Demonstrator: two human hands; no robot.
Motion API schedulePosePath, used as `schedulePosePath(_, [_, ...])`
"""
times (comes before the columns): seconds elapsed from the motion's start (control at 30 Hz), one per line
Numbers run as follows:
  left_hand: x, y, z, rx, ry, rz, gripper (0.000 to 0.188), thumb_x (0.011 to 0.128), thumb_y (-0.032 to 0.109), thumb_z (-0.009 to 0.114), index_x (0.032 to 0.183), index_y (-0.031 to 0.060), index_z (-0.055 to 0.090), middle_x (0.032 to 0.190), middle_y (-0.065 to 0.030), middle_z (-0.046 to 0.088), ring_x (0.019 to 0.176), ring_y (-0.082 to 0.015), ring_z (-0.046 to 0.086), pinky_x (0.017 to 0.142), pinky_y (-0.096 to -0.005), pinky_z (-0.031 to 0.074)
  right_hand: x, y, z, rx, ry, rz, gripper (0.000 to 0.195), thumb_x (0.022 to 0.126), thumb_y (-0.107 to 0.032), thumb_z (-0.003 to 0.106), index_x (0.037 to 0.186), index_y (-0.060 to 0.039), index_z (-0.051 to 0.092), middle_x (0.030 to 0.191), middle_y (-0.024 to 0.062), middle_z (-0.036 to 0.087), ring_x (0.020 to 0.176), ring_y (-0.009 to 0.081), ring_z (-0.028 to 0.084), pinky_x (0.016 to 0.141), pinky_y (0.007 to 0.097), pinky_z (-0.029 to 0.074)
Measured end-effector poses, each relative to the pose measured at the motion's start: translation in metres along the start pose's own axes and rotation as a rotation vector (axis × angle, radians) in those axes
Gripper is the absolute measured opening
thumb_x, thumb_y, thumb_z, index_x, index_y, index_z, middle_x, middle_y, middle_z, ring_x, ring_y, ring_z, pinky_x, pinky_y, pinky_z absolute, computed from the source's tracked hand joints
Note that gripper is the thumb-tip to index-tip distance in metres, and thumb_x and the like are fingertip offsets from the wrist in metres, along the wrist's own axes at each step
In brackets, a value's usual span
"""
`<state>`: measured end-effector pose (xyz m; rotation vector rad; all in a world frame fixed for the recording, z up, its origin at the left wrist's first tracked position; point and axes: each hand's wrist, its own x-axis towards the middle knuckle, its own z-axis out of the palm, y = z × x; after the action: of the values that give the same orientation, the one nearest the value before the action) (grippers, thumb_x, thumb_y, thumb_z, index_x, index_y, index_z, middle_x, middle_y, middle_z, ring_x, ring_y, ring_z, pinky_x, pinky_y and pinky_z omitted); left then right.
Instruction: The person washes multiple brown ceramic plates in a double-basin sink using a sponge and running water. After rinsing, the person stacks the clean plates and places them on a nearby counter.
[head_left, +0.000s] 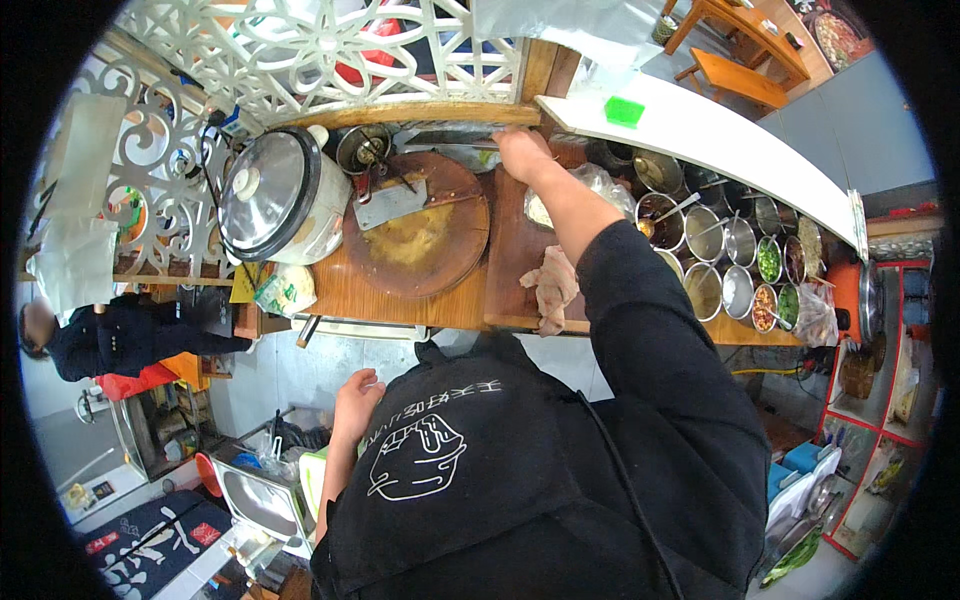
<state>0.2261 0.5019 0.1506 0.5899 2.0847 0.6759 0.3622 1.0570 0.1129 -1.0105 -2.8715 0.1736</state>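
My right hand (521, 154) reaches to the back of the counter, its fingers closed at the right end of a long, dark-bladed knife (450, 139); the handle is hidden. Below my waist-side of the counter edge, my left hand (361, 397) hangs with slightly curled fingers and nothing in it. A round wooden chopping block (457, 247) bears yellowish residue, and a cleaver (391, 204) lies on it. Under my right forearm is a reddish-brown board (510, 262) with a crumpled cloth (553, 289) on it. A clear plastic bag (600, 187) lies behind that arm.
At the left stands a large lidded cooker (274, 199) beside a small metal pot (364, 148). Metal containers of sauces and chopped greens (769, 259) fill the right side. A white ledge (697, 120) and a white lattice (330, 52) border the back. Another person (135, 337) is at far left.
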Motion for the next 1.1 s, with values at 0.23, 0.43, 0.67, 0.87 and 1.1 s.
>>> schedulePosePath(0.23, [0.005, -0.023, 0.001, 0.051, -0.030, -0.040, 0.048, 0.091, 0.024, 0.072, 0.130, -0.0025, 0.064, 0.122, -0.0225, 0.072, 0.112, -0.0307, 0.070, 0.096, -0.0372, 0.053, -0.038, -0.004, 0.005, 0.083, 0.184, 0.060, 0.026, 0.095, -0.017, 0.053, 0.109, -0.0075, 0.072, 0.110, 0.0150, 0.071, 0.108, 0.0349, 0.065, 0.097, 0.0495, 0.050])
schedulePosePath(0.43, [0.015, -0.017, -0.007, 0.118, -0.002, -0.018, 0.049, 0.090, 0.027, 0.070, 0.129, -0.0022, 0.064, 0.122, -0.0233, 0.071, 0.114, -0.0348, 0.069, 0.098, -0.0399, 0.053, -0.204, -0.029, -0.023, 0.270, 0.089, 0.107, 0.036, 0.089, -0.023, 0.066, 0.120, -0.0046, 0.068, 0.117, 0.0204, 0.066, 0.118, 0.0415, 0.059, 0.099, 0.0523, 0.049])
schedulePosePath(0.67, [0.013, -0.024, -0.017, 0.186, 0.016, 0.021, 0.047, 0.092, 0.028, 0.070, 0.126, -0.0035, 0.065, 0.117, -0.0223, 0.072, 0.109, -0.0316, 0.071, 0.094, -0.0390, 0.055, -0.287, -0.078, 0.020, 0.168, 0.138, 0.038, 0.048, 0.082, -0.013, 0.068, 0.128, -0.0006, 0.061, 0.127, 0.0200, 0.060, 0.123, 0.0410, 0.053, 0.103, 0.0520, 0.044])
schedulePosePath(0.87, [0.018, -0.046, -0.032, 0.178, -0.019, -0.033, 0.048, 0.091, 0.027, 0.072, 0.128, -0.0021, 0.065, 0.119, -0.0204, 0.073, 0.108, -0.0297, 0.071, 0.093, -0.0394, 0.055, -0.259, -0.167, 0.042, 0.356, 0.141, -0.144, 0.046, 0.081, 0.001, 0.059, 0.127, 0.0010, 0.059, 0.126, 0.0203, 0.059, 0.122, 0.0416, 0.053, 0.109, 0.0522, 0.041])
schedulePosePath(1.1, [0.025, -0.121, -0.090, 0.057, 0.029, -0.032, 0.053, 0.090, 0.031, 0.072, 0.130, -0.0023, 0.064, 0.124, -0.0233, 0.070, 0.111, -0.0335, 0.071, 0.095, -0.0412, 0.055, -0.242, -0.259, 0.114, 0.321, -0.025, -0.192, 0.046, 0.085, -0.001, 0.056, 0.131, 0.0008, 0.058, 0.132, 0.0250, 0.056, 0.122, 0.0434, 0.054, 0.105, 0.0499, 0.047])
